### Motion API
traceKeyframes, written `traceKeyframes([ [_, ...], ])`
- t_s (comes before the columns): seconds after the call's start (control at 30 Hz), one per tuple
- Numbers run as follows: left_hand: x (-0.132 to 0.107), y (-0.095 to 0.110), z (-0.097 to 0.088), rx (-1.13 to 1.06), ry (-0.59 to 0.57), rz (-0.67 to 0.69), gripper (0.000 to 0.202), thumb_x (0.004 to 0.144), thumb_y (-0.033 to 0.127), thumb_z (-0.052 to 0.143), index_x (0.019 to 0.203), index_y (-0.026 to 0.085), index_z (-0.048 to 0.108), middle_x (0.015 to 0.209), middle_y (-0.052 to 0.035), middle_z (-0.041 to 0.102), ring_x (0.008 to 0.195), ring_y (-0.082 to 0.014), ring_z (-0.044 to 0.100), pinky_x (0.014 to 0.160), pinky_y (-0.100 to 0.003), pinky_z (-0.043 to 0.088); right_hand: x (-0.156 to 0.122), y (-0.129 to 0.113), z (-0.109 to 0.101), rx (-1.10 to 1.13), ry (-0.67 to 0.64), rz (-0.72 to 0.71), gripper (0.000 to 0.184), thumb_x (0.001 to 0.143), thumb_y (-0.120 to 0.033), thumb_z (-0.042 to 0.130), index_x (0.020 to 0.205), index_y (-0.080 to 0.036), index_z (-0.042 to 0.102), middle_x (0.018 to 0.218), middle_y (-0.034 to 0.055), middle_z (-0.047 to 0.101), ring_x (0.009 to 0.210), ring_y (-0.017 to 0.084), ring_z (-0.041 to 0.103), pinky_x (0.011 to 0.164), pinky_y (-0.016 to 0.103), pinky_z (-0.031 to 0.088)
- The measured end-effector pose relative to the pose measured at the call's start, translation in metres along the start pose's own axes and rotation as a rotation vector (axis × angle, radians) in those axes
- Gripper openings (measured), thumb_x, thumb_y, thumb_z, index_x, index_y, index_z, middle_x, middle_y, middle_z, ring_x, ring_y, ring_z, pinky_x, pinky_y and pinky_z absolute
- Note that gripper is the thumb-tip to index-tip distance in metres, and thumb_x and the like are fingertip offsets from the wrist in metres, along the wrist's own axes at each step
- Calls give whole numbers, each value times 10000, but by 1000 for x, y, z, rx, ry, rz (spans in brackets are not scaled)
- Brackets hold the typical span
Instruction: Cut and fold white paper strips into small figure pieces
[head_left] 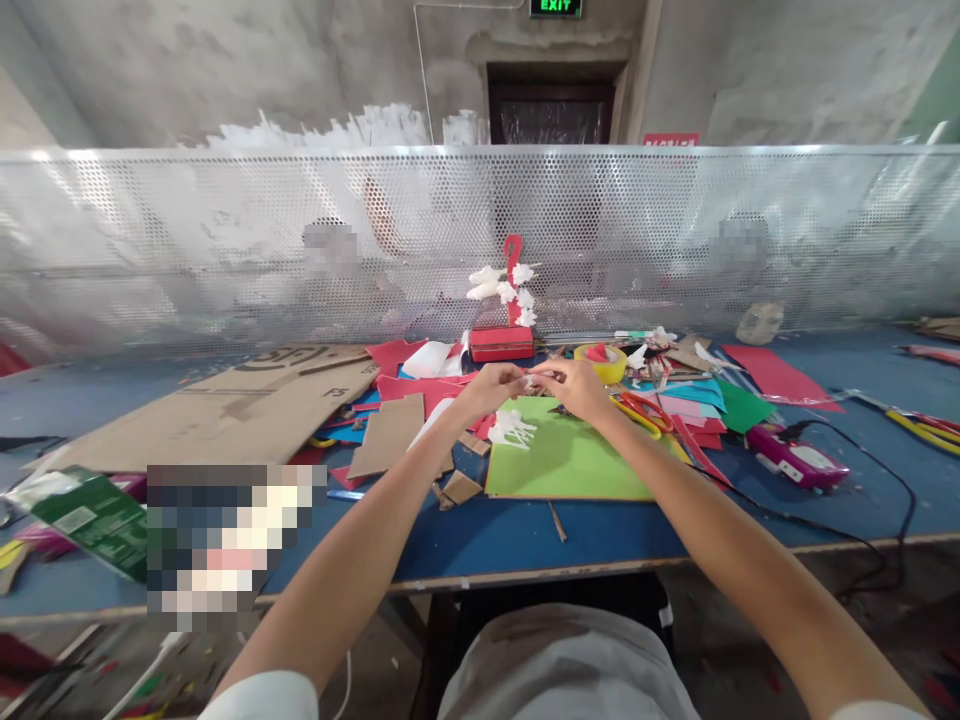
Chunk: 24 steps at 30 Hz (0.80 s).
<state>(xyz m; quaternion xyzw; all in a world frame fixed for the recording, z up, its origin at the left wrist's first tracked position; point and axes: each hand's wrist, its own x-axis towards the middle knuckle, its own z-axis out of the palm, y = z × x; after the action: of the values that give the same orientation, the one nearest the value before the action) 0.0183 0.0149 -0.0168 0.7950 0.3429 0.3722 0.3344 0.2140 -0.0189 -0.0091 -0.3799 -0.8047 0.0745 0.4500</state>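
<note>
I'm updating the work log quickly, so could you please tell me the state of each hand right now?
Left hand: closed, fingertips pinching a small white piece.
Right hand: closed, fingertips at the same piece.

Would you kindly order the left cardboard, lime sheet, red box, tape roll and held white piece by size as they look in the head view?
1. Left cardboard
2. Lime sheet
3. Red box and tape roll: too alike to rank
4. White piece, partly hidden
</note>
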Motion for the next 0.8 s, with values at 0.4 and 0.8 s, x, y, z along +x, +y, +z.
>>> traceKeyframes([
  [0.4, -3, 8, 1, 27, 17, 0, 241, 802, 372, 612, 783, 133, 625, 659, -14, 590, 587, -111, 510, 569, -232, 378, 1, 3, -2, -128, -29, 64, 225, 873, -348, 599, 833, -171, 732, 674, 29, 687, 556, 125, 533, 560, 240, 337],
  [0.8, -4, 11, 0, 17, 36, 12, 276, 792, 398, 621, 808, 122, 636, 677, -27, 620, 587, -116, 525, 560, -233, 379, 1, 8, 3, 168, -36, 131, 254, 831, -396, 615, 871, -154, 680, 697, 27, 658, 565, 126, 527, 549, 238, 395],
])
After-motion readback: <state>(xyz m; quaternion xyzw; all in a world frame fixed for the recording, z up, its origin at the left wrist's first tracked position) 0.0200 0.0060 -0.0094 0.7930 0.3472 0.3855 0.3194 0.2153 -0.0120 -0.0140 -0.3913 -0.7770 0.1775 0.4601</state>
